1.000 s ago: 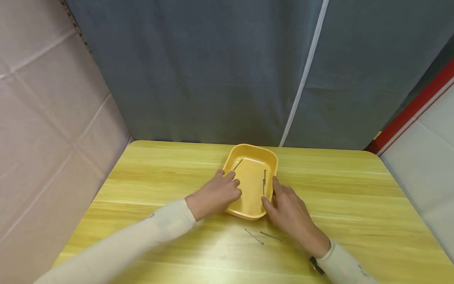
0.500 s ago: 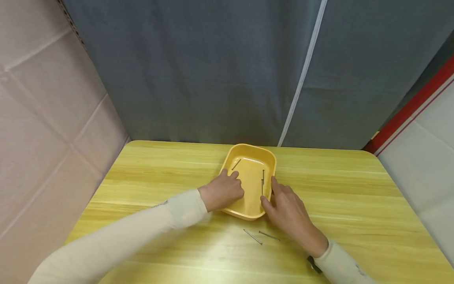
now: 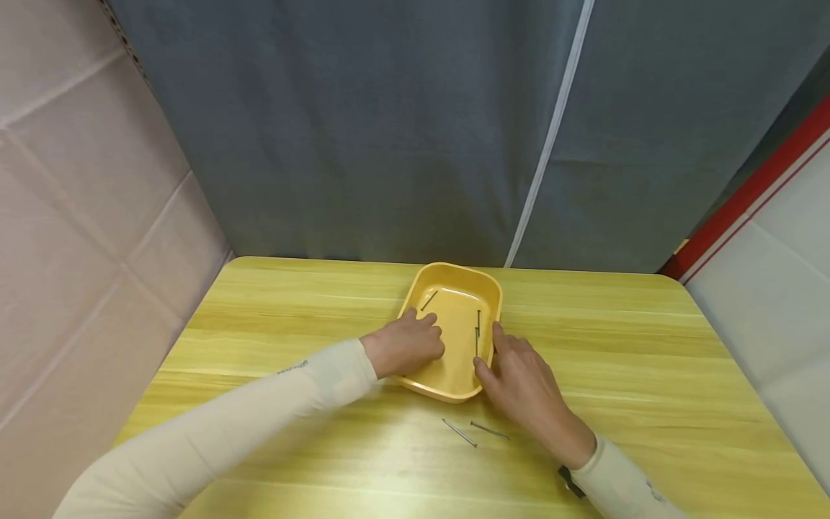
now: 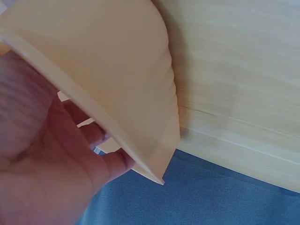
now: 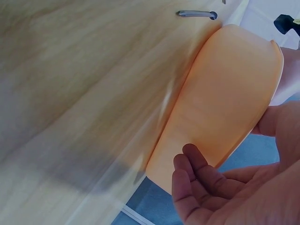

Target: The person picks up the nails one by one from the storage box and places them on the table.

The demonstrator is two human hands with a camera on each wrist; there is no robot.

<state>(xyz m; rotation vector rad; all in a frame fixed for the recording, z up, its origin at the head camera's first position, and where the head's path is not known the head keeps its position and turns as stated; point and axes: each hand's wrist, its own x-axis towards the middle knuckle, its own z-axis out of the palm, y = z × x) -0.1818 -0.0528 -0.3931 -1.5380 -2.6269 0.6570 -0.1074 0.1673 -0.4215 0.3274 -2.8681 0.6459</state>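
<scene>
A yellow rectangular tray (image 3: 447, 394) stands on the wooden table. Three nails show in it: one slanted nail (image 3: 429, 300) at the far left, and two along the right wall, including a nail (image 3: 476, 342) near my thumb. My left hand (image 3: 408, 344) reaches over the left rim with bent fingers inside the tray (image 4: 108, 61); its fingertips are hidden, so I cannot see whether they hold anything. My right hand (image 3: 525, 386) grips the right wall, thumb over the rim and fingers (image 5: 183, 192) along the outside.
Two loose nails lie in front of the tray: a left nail (image 3: 459, 432) and a right nail (image 3: 489, 430). Behind the table (image 3: 616, 346) hangs a grey curtain (image 3: 389, 144). Light panels stand at both sides, the right one edged in red.
My left hand has shifted slightly right and deeper into the tray, and its forearm has swung a little. The right hand keeps its grip. The nails have not visibly moved relative to the tray.
</scene>
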